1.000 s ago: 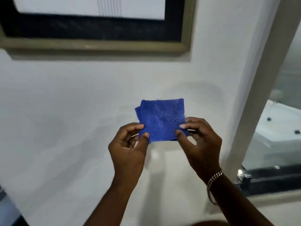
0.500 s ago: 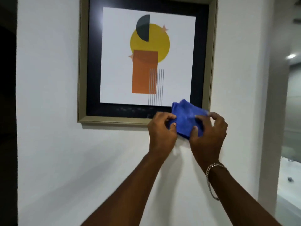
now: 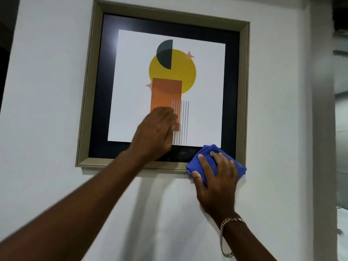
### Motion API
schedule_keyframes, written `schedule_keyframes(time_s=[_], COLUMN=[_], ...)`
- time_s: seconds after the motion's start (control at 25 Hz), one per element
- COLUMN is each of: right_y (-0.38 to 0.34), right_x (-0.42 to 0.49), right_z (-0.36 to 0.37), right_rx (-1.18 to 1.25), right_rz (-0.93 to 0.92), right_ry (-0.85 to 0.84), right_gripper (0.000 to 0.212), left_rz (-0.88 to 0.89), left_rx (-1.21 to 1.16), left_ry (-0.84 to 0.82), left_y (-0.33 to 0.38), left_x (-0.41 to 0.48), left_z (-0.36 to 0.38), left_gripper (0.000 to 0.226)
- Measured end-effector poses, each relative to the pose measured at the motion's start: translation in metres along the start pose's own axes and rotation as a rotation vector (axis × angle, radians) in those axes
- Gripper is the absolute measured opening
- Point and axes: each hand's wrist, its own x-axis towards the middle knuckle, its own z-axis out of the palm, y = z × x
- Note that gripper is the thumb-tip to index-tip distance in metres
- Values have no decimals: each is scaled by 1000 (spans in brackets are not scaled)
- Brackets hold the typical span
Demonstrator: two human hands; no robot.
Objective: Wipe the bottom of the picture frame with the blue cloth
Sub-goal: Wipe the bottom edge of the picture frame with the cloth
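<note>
A picture frame point(image 3: 84, 117) with an olive-gold border and black mat hangs on the white wall; its print shows a yellow circle and an orange rectangle. My right hand point(image 3: 216, 178) presses the folded blue cloth point(image 3: 195, 162) flat against the frame's bottom right corner, covering the lower edge there. My left hand point(image 3: 156, 134) rests with fingers loosely together on the glass over the lower middle of the print, holding nothing. A chain bracelet hangs on my right wrist.
White wall point(image 3: 47, 185) surrounds the frame. A white pillar edge point(image 3: 322, 129) runs down the right side, with a dim glazed area beyond it. A dark opening lies at the far left edge.
My left hand let go of the cloth and moved up onto the glass. My right hand carried the cloth right and down onto the frame's bottom right corner. The view came closer.
</note>
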Motion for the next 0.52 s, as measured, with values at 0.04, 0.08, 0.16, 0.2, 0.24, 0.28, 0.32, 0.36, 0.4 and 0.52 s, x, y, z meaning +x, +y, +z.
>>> schedule_keyframes(time_s=[0.04,0.08,0.16,0.2,0.24,0.28,0.32,0.36,0.4,0.52], right_y=[3,3,-5,-10,-10,-5,5,14,19,1], right_x=[-2,-2,9,12,11,6,-1,-6,-6,4], right_z=[2,4,11,15,18,20,20,17,15,22], right_rx=[-12,-15,-17,-13,-15,-30,-54,-75,-85,-37], right_rz=[3,35,139,162,130,54,-29,-82,-85,65], right_ry=[21,44,96,106,104,87,65,59,76,155], right_gripper=[46,45,44,44,45,46,48,49,50,48], left_rz=[58,98,172,226,275,308,331,342,349,377], left_rx=[68,140,290,354,413,468,510,542,564,575], left_ry=[-48,-119,-264,-298,-306,-302,-292,-276,-252,-211], left_y=[-14,-26,-48,-57,-64,-69,-72,-73,-74,-75], left_x=[5,8,12,14,16,17,18,17,17,16], left_z=[-3,-6,-7,-7,-5,-4,-2,-1,0,3], left_gripper=[27,35,52,57,60,62,63,63,64,65])
